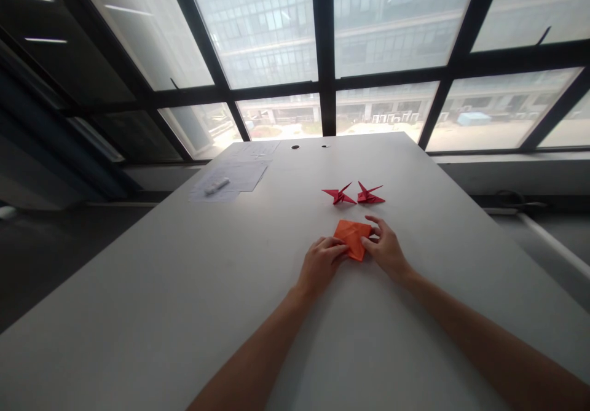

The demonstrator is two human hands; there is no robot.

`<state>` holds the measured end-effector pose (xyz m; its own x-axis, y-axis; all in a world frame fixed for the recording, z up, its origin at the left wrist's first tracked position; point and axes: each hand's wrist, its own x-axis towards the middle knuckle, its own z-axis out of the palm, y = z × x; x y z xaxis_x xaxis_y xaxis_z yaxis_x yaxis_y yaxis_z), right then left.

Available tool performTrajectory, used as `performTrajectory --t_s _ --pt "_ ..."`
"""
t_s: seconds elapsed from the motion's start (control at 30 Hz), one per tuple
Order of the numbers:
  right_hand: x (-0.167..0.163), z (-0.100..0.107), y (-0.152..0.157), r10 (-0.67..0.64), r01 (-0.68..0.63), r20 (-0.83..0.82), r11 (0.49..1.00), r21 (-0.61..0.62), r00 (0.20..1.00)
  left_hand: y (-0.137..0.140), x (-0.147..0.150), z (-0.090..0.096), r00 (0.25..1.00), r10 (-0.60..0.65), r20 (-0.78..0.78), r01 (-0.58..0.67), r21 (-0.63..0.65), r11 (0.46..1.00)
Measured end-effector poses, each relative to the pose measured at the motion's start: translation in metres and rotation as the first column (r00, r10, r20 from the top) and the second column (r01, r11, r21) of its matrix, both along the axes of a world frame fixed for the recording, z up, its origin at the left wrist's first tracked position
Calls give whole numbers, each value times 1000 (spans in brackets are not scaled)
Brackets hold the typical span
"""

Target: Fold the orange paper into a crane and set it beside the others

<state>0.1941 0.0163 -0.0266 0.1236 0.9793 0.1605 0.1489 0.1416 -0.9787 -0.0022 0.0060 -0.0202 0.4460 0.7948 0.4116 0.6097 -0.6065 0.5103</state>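
Observation:
Between my hands is a folded square of orange origami paper point(353, 234), with crease lines across its face, on or just above the white table. My left hand point(322, 260) grips its lower left edge, fingers together on the paper. My right hand point(386, 248) pinches the right corner between thumb and fingers, with the index finger raised off it. Just beyond the paper stand two red paper cranes, the left crane point(340, 196) and the right crane point(369, 196), set side by side.
The white table point(207, 288) reaches toward large windows point(276, 24) with dark frames. Printed sheets of paper point(244, 174) lie at the back left, with a small white object point(216, 185) on top. Two round holes, one being the left hole point(295, 147), sit near the far edge.

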Motion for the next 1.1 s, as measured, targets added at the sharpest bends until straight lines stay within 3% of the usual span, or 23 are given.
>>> performTrajectory --t_s 0.27,0.43,0.63,0.73,0.93,1.1 --pt "-2 -1 -1 43 -44 57 999 30 997 0 1 1 999 6 39 -7 17 1000" --pt "-5 -1 -2 43 -52 111 996 79 993 3 -1 -3 961 64 271 -39 -97 995" --pt "-7 1 -5 113 -116 109 993 20 988 11 -6 -1 824 164 542 13 -308 951" --pt "-8 1 -7 131 -135 123 990 27 984 12 -6 0 820 141 554 62 -331 942" --pt "-7 0 -6 140 -142 34 987 78 990 9 -2 3 825 215 523 -46 -318 947" --pt "-6 1 -4 119 -125 65 988 92 991 5 1 1 861 158 483 -23 -274 962"
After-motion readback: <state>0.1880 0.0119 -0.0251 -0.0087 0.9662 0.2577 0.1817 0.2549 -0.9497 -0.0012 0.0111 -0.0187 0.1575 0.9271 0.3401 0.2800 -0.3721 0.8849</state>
